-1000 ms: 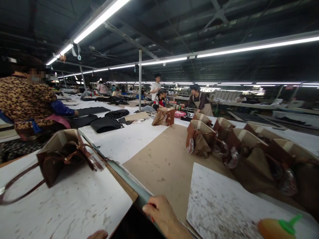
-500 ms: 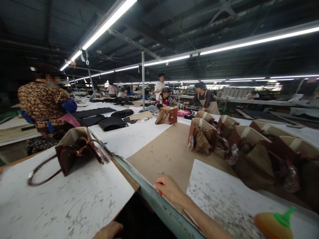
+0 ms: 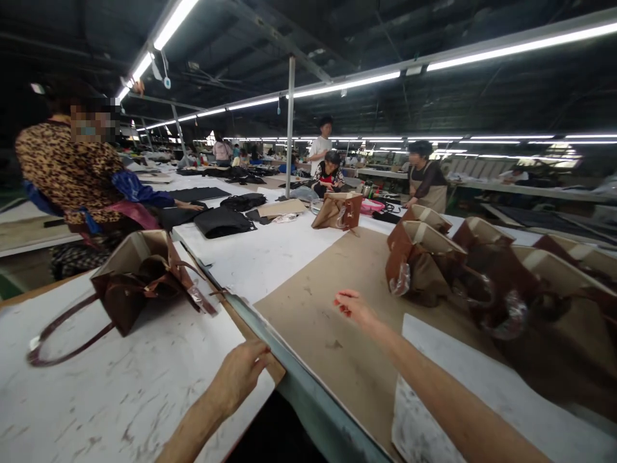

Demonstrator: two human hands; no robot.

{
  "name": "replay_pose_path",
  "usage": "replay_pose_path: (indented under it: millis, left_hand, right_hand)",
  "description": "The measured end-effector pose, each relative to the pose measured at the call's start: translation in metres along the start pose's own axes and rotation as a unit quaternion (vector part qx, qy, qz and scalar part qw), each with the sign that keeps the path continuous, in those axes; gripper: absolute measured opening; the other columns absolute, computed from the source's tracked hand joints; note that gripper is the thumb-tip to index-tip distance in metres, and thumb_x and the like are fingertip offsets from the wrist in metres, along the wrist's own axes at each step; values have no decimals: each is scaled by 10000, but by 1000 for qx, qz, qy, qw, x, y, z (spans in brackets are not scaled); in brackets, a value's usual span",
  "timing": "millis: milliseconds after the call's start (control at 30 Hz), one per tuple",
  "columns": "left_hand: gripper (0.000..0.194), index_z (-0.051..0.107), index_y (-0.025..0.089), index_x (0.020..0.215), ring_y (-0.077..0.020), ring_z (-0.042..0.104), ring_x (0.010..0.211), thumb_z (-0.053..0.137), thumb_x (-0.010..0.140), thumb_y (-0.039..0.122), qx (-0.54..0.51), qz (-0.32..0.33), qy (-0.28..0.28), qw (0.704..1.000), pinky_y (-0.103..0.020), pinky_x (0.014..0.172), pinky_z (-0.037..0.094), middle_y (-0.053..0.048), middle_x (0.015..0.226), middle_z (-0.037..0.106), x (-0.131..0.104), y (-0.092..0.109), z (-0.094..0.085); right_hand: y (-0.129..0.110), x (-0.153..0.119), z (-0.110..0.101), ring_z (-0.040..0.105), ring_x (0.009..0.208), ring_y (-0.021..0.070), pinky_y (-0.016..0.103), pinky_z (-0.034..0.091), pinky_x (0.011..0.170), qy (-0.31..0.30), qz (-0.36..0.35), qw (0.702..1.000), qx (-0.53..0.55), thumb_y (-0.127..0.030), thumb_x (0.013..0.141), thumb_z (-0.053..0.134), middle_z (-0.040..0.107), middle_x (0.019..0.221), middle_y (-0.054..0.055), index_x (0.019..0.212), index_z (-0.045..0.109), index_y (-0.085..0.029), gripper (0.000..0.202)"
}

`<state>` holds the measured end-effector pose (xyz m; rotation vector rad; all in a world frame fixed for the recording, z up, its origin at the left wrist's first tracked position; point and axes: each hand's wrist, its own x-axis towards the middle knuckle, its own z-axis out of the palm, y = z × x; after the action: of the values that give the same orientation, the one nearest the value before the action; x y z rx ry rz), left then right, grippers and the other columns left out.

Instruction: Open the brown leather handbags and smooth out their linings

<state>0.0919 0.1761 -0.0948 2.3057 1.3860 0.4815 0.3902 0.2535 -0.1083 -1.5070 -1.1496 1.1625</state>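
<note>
My left hand (image 3: 241, 372) is over the corner of the white-topped table on the left, its fingers loosely bent with a small gap at the thumb; I see nothing in it. Farther forward, my right hand (image 3: 355, 307) hangs above brown paper (image 3: 308, 308), fingers half curled, slightly apart, reddish at the tips, and holding nothing visible. Left of my left hand stands a brown handbag (image 3: 130, 283), its long strap looped on the table. A similar bag (image 3: 337, 211) stands beyond my right hand. A group of brown bags (image 3: 424, 257) with plastic-wrapped handles fills the right side.
A dark gap (image 3: 284, 424) separates the two tables, along a blue-green edge (image 3: 313, 399). A stained white sheet (image 3: 429, 411) lies under my right forearm. Black pieces (image 3: 224, 222) lie farther off. A person in a patterned top (image 3: 67, 173) stands left; others work behind.
Both hands have moved forward, my left coming well into view and my right lifting over the brown paper. The view has shifted, and the orange bottle has left it.
</note>
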Motion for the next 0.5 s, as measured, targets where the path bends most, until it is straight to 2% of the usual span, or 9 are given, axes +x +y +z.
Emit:
replay_pose_path:
  millis: [167, 300, 400, 500]
  left_hand:
    - [227, 589, 167, 940, -180, 535, 960, 410, 805, 206, 2, 4, 19, 1000, -291, 840, 429, -60, 1020, 587, 89, -60, 1]
    - [277, 573, 168, 1021, -196, 484, 1061, 432, 819, 295, 8, 21, 44, 999, -323, 911, 416, -84, 1158, 520, 158, -100, 27]
    - [297, 562, 187, 1043, -207, 464, 1087, 447, 819, 344, 29, 52, 76, 995, -356, 924, 424, -75, 1173, 514, 184, -116, 52]
    - [319, 534, 213, 1086, -205, 473, 1083, 479, 805, 353, 74, 73, 122, 987, -349, 894, 464, -54, 1180, 517, 189, -125, 66]
  right_hand:
    - [-22, 128, -6, 567, 554, 111, 202, 417, 469, 100, 22, 993, 63, -239, 708, 574, 620, 751, 68, 861, 483, -156, 195]
    - [-34, 224, -18, 589, 608, 117, 212, 440, 514, 139, 29, 988, 66, -201, 740, 568, 612, 793, 52, 943, 481, -148, 227]
    - [-33, 280, -33, 577, 675, 111, 243, 468, 584, 164, 30, 985, 48, -220, 792, 533, 587, 871, 41, 1013, 482, -130, 244]
    - [-33, 327, -55, 557, 753, 120, 279, 478, 647, 198, 9, 980, 15, -257, 826, 498, 560, 927, 47, 1013, 506, -120, 232]
